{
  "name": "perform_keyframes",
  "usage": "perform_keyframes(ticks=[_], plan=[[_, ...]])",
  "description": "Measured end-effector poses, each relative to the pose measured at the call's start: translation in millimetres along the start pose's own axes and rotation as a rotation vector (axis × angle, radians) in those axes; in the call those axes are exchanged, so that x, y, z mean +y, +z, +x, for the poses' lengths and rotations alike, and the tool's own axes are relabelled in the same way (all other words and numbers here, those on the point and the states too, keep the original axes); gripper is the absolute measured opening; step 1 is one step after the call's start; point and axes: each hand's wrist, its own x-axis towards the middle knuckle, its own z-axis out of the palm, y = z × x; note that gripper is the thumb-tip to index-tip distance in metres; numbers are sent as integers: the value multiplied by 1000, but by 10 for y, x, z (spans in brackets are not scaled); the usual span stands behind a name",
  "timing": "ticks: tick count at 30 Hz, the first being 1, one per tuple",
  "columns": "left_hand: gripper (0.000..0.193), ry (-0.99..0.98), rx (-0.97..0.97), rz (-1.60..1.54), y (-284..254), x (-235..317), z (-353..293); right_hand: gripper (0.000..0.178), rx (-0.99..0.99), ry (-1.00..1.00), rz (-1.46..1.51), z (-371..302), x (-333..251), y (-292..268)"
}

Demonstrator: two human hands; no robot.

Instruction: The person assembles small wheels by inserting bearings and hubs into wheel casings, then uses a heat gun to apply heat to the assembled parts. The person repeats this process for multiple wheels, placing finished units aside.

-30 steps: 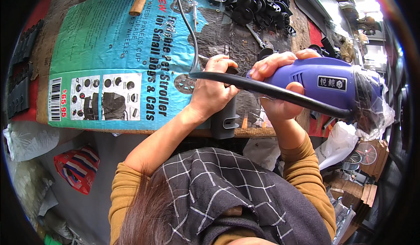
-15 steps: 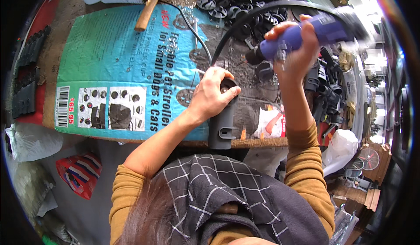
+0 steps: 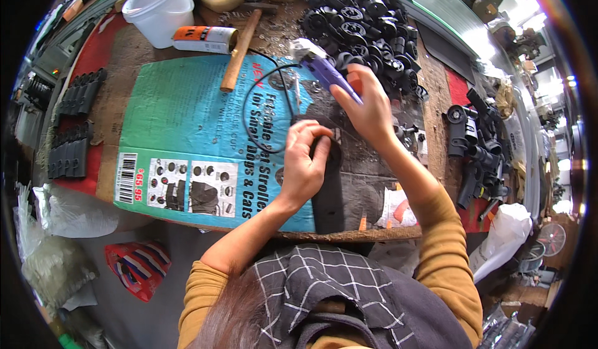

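My left hand (image 3: 305, 165) is closed on the round upper end of a dark grey plastic part (image 3: 328, 202), holding it against the cardboard. The part's long body runs down to the table's near edge. Above and to the right, my right hand (image 3: 370, 109) grips a purple-blue electric screwdriver (image 3: 324, 71). The tool's silver end points up and left, and a black cord (image 3: 245, 103) loops from it over the printed cardboard (image 3: 180, 106). The screwdriver's lower end is hidden by my right fingers.
A wooden-handled hammer (image 3: 242, 56) lies beside an orange-and-white can (image 3: 202, 39) and a translucent bucket (image 3: 159, 12). Black plastic pieces (image 3: 374, 34) are heaped at the back. Dark parts stand in rows (image 3: 68, 156) at left; more dark fittings (image 3: 476, 149) lie at right.
My right hand has swung left with the screwdriver and turned it, so its cord end now points up-left instead of right. The left hand stays on the dark part, whose visible face has changed.
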Motion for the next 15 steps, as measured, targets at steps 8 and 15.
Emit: perform_keyframes(ticks=[8,15], plan=[[59,286,123,39,-283,381,277,28,37,394,495,-792,725,-1015],[31,379,507,920,-2937,-683,681,50,575,550,-278,-623,4039,-3603]])
